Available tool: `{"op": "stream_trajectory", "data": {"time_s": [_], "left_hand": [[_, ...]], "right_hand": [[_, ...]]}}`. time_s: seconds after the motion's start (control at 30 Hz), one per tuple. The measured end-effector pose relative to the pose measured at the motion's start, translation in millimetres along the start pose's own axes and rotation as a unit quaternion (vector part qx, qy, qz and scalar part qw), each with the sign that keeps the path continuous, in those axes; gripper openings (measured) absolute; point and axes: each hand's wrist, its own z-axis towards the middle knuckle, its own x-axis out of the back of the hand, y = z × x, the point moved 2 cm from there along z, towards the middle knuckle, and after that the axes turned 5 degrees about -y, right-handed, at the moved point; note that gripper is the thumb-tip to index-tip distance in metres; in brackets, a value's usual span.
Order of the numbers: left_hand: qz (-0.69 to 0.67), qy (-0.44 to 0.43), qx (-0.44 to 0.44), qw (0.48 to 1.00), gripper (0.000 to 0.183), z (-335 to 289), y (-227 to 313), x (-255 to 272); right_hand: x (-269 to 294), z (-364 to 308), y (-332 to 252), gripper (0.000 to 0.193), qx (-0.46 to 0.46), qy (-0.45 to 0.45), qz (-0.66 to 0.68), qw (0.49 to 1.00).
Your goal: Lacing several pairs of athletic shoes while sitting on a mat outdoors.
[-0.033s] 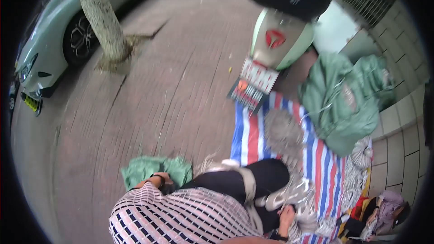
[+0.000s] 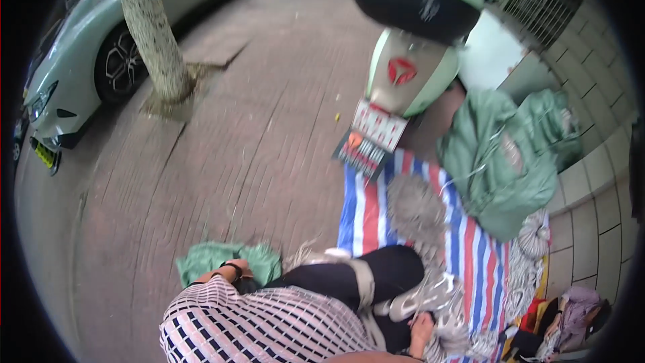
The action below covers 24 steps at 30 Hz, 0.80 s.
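My left hand (image 2: 243, 270), with a dark band at the wrist, reaches down at the crumpled green woven sack (image 2: 201, 261) on the paving. Its fingers are hidden. Low on the right, my right hand (image 2: 421, 331) is beside my dark-clad leg, its fingers curled in; what they hold, if anything, is too small to make out. Pale grey cord or fabric strips (image 2: 451, 299) lie loosely around it. A pale strap (image 2: 365, 282) crosses my bent leg. Beyond the knee, a shaggy grey heap of fibre (image 2: 413, 205) rests on a red, white and blue striped sheet (image 2: 476, 255).
A large stuffed green sack (image 2: 500, 161) stands at the right by the tiled wall. Ahead is a pale green scooter (image 2: 416, 70) with printed boards (image 2: 366, 148) leaning at its base. A tree trunk (image 2: 153, 33) and a parked car (image 2: 74, 81) are at left. Bundled cord (image 2: 534, 242) and clothes (image 2: 578, 316) lie right.
The view has tilted slightly, so the scooter, sacks and sheet sit a little lower in the picture. Both hands stay at the same places.
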Motion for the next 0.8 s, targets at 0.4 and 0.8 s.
{"op": "stream_trajectory", "data": {"time_s": [0.4,0.8], "left_hand": [[0.068,0.227,-0.535,0.811,0.024,-135,407,183],[0.383,0.206,-0.611,0.661,0.045,-99,590,94]], "right_hand": [[-15,-1,-13,0.025,0.058,0.084,-0.163,0.981],[-3,1,-87,0.015,0.106,0.096,-0.116,0.983]]}}
